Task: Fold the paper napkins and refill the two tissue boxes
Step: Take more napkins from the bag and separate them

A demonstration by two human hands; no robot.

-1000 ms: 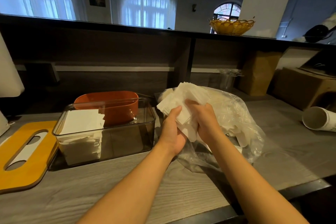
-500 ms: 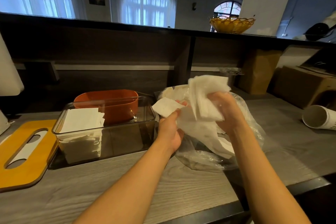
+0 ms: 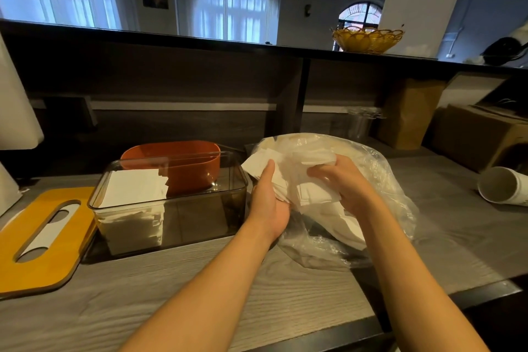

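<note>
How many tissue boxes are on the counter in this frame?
2: a clear box part-filled with napkins, left of the hands, and an orange box right behind it. Its inside can't be seen. More may sit out of view.

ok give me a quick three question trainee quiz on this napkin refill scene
1. True or false: the clear smoky plastic tissue box has its lid on.
2. Which is behind that box? A) orange oval tub B) yellow woven basket C) white paper cup
3. What are the left hand and right hand gripping, and over what?

Key
1. False: it is open, and the yellow slotted lid lies flat beside it.
2. A
3. A bundle of white paper napkins, over the clear plastic bag.
</note>
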